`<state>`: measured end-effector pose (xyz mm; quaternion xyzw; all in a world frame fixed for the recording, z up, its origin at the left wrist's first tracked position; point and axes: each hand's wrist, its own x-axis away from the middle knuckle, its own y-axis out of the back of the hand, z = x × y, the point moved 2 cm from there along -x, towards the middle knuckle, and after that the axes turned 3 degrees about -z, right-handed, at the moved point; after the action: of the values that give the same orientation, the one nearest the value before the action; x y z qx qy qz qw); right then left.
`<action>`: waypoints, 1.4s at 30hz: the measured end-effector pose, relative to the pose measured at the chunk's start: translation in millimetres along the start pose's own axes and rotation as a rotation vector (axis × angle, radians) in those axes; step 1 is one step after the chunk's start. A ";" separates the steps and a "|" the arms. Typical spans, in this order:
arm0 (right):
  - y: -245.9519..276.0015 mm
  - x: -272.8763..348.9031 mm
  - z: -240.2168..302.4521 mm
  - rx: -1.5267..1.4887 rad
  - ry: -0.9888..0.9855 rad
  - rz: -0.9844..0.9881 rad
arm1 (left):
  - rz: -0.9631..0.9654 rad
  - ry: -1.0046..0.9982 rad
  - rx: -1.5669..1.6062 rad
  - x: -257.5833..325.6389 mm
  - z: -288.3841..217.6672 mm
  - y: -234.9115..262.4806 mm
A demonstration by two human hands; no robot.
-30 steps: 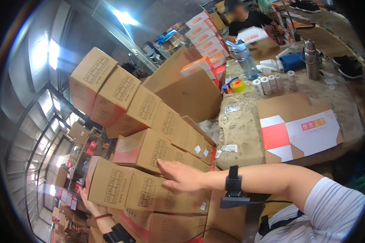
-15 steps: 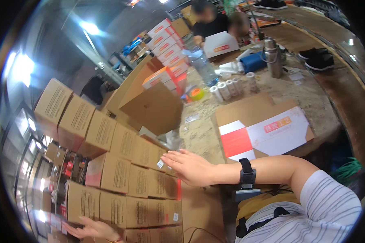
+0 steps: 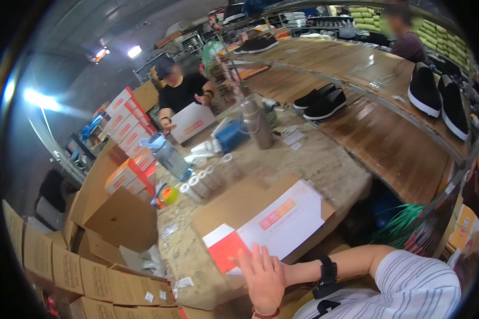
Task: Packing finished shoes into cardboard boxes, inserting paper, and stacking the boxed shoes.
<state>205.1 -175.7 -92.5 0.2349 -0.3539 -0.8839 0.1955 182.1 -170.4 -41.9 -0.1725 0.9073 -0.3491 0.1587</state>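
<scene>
My left hand (image 3: 266, 282), with a red bracelet at the wrist, is raised at the near edge of the table with its fingers stretched out. It overlaps my right hand, whose fingers are mostly hidden behind it; the right forearm (image 3: 300, 272) comes in from the right with a black watch (image 3: 328, 270) on the wrist. Just beyond the fingers lies an unfolded shoe box (image 3: 282, 228), white with a red panel and brown inner cardboard. From this view I cannot tell whether the fingers touch it.
Paper rolls (image 3: 198, 186), a water bottle (image 3: 170, 158), a steel flask (image 3: 256, 125) and tape rolls (image 3: 168, 195) stand beyond the box. Brown cartons (image 3: 96, 279) are stacked at left. Black shoes (image 3: 324, 103) sit on the conveyor (image 3: 378, 135) at right. A co-worker (image 3: 183, 95) holds a white box.
The view has swung right, away from the stacked cartons. My hands, apart before, have come together beside the unfolded box.
</scene>
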 end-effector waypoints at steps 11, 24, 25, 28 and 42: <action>110.2 -35.3 -119.8 -0.605 0.210 0.010 | -0.306 -0.184 -1.086 -9.6 -17.2 57.0; 123.6 -29.5 -243.7 0.084 0.019 0.104 | -0.410 0.011 -1.321 -14.2 -13.6 149.4; 124.2 -31.2 -247.5 0.066 0.022 0.072 | -0.410 0.022 -1.318 -18.2 -13.2 144.6; 130.1 -30.9 -242.2 0.208 0.042 0.007 | -0.359 -0.187 -1.379 -19.1 -18.5 148.3; 175.0 -52.8 -122.9 -0.344 0.438 -0.333 | -0.129 -0.370 -0.966 -129.9 -9.1 91.5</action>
<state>347.5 -332.1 -30.8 0.4376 -0.1055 -0.8792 0.1563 275.4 -46.3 -76.7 -0.3405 0.9092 0.1365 0.1971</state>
